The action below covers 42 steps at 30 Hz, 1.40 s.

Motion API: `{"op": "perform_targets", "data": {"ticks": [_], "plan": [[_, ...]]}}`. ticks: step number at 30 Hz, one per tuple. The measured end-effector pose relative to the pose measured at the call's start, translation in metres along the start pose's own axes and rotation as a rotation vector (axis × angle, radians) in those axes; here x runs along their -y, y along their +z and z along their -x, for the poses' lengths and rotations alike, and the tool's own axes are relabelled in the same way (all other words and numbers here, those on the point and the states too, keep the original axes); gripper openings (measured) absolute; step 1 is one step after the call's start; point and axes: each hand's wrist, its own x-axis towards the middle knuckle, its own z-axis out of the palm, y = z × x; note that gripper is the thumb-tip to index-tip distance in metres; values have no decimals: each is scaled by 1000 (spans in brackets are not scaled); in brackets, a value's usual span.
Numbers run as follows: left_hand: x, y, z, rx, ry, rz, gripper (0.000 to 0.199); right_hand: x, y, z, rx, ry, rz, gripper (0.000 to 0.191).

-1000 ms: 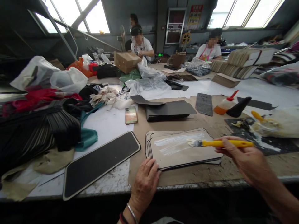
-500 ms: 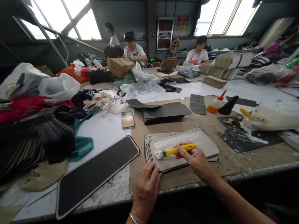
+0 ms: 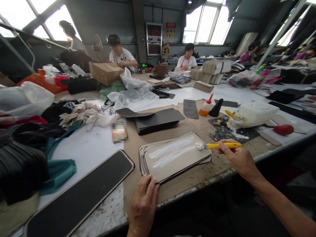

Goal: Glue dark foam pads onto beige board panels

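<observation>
My right hand [image 3: 238, 161] grips a yellow-handled paintbrush [image 3: 212, 146] between thumb and fingers. Its bristles, loaded with a thick cream-white paste, touch the right part of the top beige board [image 3: 170, 166]. Streaks of white paste run lengthwise over that board, which lies on a slightly fanned stack of similar rounded boards with dark edges. My left hand [image 3: 144, 199] rests its outstretched fingertips on the stack's near left corner. To the left lies a long black panel [image 3: 81, 194] with a pale border.
Behind the stack sit dark grey sheets [image 3: 160, 120]. Farther right are a red-tipped glue bottle [image 3: 205, 108], a black cone-shaped object [image 3: 216, 108], a paste-smeared dark sheet [image 3: 218, 133] and a plastic container [image 3: 259, 113] with another brush. Fabric heaps line the left; several people work beyond.
The brush has swept rightward along the board, leaving more white streaks below the first ones. My left hand stays at the stack's corner. The camera view has turned right.
</observation>
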Motion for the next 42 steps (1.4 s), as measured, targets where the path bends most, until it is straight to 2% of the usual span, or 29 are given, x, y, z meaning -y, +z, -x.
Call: {"op": "perform_targets", "data": {"ticks": [3,6,10,17,23,31,35,42], "plan": [[1,1,0,-6,8,5,23,2,-10,9,-52,-76,179,35],[1,0,1,-8,3,9,23,13,-6,29,-43,-216,290,31],[0,-2,0,-4,-9,20,23,33,18,63,16,-383,237,24],[-2,-4,0,-18,-51,31,20,70,72,113,235,-523,-51,12],[-1,-1,2,-35,-66,50,23,78,90,127,323,-493,-193,13],[-3,-2,0,-24,-86,62,22,80,98,118,348,-353,-202,16],[-3,-2,2,-19,-85,34,21,79,95,116,351,-316,-208,17],[-2,-2,3,7,-65,21,22,73,82,121,359,-389,-168,15]]}}
